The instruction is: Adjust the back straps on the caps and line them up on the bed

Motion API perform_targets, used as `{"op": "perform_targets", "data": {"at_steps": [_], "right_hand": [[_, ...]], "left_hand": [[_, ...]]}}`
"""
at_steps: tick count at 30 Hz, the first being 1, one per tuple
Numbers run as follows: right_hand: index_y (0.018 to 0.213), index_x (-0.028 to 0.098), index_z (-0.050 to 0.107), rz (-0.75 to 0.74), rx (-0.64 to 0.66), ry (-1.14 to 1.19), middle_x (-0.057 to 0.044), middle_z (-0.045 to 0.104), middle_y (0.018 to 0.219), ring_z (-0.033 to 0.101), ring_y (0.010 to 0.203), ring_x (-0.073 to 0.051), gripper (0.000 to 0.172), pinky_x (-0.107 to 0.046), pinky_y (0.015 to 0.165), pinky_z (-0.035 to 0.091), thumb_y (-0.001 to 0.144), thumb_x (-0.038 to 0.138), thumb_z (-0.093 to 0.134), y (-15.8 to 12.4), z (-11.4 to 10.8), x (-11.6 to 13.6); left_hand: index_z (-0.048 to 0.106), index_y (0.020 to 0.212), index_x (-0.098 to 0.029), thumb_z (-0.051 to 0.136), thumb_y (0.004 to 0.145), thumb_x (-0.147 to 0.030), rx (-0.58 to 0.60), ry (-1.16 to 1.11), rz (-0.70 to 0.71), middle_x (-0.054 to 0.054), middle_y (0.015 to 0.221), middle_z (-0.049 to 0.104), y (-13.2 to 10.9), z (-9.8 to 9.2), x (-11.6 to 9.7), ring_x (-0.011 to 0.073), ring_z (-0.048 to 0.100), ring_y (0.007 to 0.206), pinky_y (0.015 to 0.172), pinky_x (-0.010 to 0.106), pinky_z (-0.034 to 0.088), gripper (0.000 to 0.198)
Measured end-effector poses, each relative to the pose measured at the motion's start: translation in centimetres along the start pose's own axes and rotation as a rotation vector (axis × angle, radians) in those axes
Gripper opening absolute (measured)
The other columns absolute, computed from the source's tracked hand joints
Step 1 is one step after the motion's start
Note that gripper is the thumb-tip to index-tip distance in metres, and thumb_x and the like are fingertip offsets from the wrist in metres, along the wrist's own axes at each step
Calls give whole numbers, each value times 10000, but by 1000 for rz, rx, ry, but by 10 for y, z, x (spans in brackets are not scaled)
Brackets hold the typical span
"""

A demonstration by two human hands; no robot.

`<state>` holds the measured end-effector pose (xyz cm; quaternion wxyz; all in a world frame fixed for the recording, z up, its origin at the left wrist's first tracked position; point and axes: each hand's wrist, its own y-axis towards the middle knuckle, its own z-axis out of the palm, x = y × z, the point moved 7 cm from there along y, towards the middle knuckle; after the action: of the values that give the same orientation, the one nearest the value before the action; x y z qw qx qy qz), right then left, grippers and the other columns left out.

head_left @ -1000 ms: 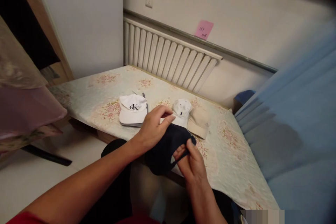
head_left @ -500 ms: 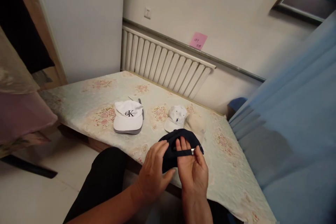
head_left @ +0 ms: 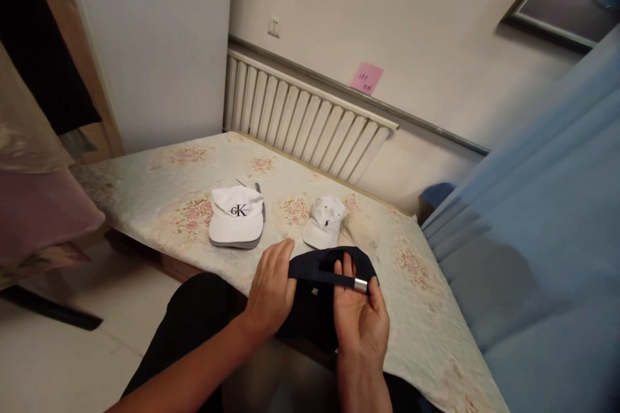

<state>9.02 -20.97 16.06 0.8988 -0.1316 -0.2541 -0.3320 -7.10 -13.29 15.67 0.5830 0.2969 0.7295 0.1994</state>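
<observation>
A dark navy baseball cap (head_left: 310, 310) is held above the near edge of the bed, its inside and back opening toward me. My left hand (head_left: 272, 287) grips its left side, with the thumb at the rim. My right hand (head_left: 361, 313) holds the right side near the silver buckle (head_left: 360, 285) of the back strap, some fingers reaching through the opening behind the strap. Beyond the cap lie a white cap with a small dark logo (head_left: 327, 221) and a beige cap (head_left: 361, 232). Further left, a white cap with black letters (head_left: 237, 214) rests on a grey one (head_left: 242, 244).
The caps lie on a bed with a floral cover (head_left: 194, 174). A white radiator (head_left: 300, 116) runs along the wall behind it. Blue curtains (head_left: 542, 239) hang at right. Clothing or fabric (head_left: 43, 200) hangs at the left edge.
The navy cap has tipped so more of its inside shows. My left hand has moved slightly left and up along the rim; the buckle now shows more clearly by my right hand.
</observation>
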Motion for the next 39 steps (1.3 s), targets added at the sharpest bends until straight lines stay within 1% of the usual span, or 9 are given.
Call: {"op": "perform_targets", "data": {"at_steps": [2,5,7,10,15,19,22,28,39], "right_hand": [[1001,186,606,9,-22,-2,-81,631,1170,515,1204,-179,196,-449,1068,361,862,267,494,1,-3,-3],[1010,186,595,39,-48,18,-79,644,1149,529,1189,-168,201,-436,1062,372,873,273,476,1,-7,-9],[1027,179,587,59,-36,25,-85,641,1156,531,1186,-162,213,-420,1065,370,879,273,466,0,-6,-12],[1037,168,583,71,-8,10,-101,636,1163,524,1193,-162,227,-409,1077,350,875,283,475,-3,-6,-16],[1027,165,601,71,12,-3,-100,648,1146,522,1196,-163,236,-413,1091,329,869,276,465,-9,-5,-21],[1016,150,628,53,47,-8,-88,672,1112,520,1198,-168,243,-421,1101,315,857,236,466,-15,-4,-25],[1052,180,633,39,70,-5,-59,658,1155,514,1205,-183,255,-459,1095,319,846,221,490,-17,-5,-28],[1092,229,632,7,67,3,-30,650,1176,526,1190,-174,277,-445,1104,303,842,217,512,-14,-16,-29],[1016,215,660,-33,-57,40,-22,659,1167,495,1220,-151,242,-419,1071,360,880,329,495,1,-31,-2]], "left_hand": [[542,1193,-195,528,787,-146,-29,-24,18,130,1173,551,-20,-5,-9,276,473,1132,1002,459,343,410],[610,1029,-218,516,827,-194,260,-198,-1,77,927,604,-46,17,-19,212,548,884,834,367,444,224],[619,1033,-203,541,831,-251,445,-354,-161,77,912,610,-55,38,-15,198,558,827,773,339,460,222],[584,1142,-177,586,819,-321,542,-771,-476,110,1065,617,-54,65,-11,229,569,984,863,355,451,354],[590,1129,-208,499,881,-401,283,-1528,-784,67,1213,579,-23,80,-14,198,484,1192,1029,341,361,328],[617,1043,-136,462,893,-411,152,-1810,-1007,106,1092,639,0,83,-9,222,557,1113,999,391,411,349],[633,969,-116,481,891,-342,85,-1856,-1130,100,967,682,12,80,-1,225,614,1021,953,402,458,283],[629,973,-113,406,931,-235,-105,-1853,-1152,77,940,707,16,68,8,193,655,939,954,401,478,257],[597,1099,-119,377,944,-238,-135,-1892,-1137,95,1005,698,4,63,20,207,620,1042,977,441,466,294]]}}
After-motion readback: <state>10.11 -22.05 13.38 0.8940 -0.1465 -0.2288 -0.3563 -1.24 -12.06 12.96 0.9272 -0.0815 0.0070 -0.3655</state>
